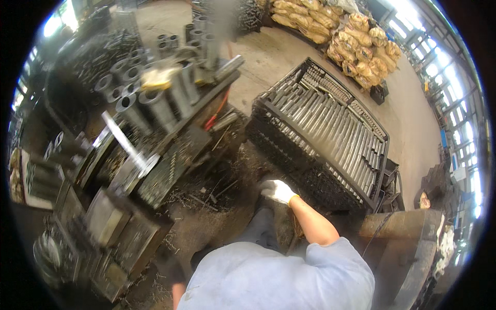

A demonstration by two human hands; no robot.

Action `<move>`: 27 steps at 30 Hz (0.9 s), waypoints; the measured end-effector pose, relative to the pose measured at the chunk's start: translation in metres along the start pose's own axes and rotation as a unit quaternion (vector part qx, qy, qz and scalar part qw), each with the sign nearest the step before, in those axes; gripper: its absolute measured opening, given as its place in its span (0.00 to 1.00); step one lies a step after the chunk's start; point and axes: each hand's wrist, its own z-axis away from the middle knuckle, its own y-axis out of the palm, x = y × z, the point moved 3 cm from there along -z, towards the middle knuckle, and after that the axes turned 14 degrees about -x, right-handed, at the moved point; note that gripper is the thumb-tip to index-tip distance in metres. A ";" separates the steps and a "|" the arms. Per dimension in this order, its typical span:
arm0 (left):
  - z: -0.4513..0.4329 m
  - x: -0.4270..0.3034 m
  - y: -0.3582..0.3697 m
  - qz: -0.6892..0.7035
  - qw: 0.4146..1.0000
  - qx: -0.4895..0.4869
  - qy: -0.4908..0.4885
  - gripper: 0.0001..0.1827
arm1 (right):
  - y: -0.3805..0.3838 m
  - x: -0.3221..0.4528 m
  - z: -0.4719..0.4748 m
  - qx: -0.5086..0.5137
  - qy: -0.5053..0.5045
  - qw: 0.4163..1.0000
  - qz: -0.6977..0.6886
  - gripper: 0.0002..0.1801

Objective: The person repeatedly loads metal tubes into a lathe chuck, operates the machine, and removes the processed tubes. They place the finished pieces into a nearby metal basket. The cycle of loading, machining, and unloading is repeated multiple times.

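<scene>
My right hand [278, 191], in a white work glove with a yellow cuff, is above my dark-trousered leg [260, 226], between the workbench and a metal crate. Its fingers point left and look dark and blurred, so I cannot see whether they hold anything. Of my left arm only a bit of forearm [178, 292] shows low in the view, and a dark shape beyond it hides how that hand stands. The black crate [286, 149] to the right holds rows of metal rods [329, 128]. A bright metal shaft with a flange [131, 149] stands tilted at the machine on the left.
Several upright metal tubes [161, 108] crowd the workbench [193, 145], with a pale glove or cloth [156, 77] on top. Stacked tan sacks [364, 54] lie beyond the crate. A large metal box-like housing [399, 248] is at the lower right. Metal shavings [176, 232] litter the floor.
</scene>
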 end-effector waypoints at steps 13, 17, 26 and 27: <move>0.000 -0.492 0.714 -0.216 0.831 0.120 0.499 0.39 | -0.291 -0.262 -0.393 -0.007 0.120 0.986 -0.115 0.34; -0.007 -0.502 0.791 -0.281 0.793 0.118 0.527 0.38 | -0.280 -0.300 -0.506 0.043 0.160 0.975 -0.148 0.34; -0.011 -0.484 0.806 -0.281 0.790 0.131 0.528 0.37 | -0.187 -0.412 -0.698 0.065 0.202 0.921 -0.328 0.17; -0.011 -0.487 0.805 -0.277 0.795 0.136 0.522 0.37 | -0.191 -0.413 -0.693 0.082 0.195 0.932 -0.294 0.19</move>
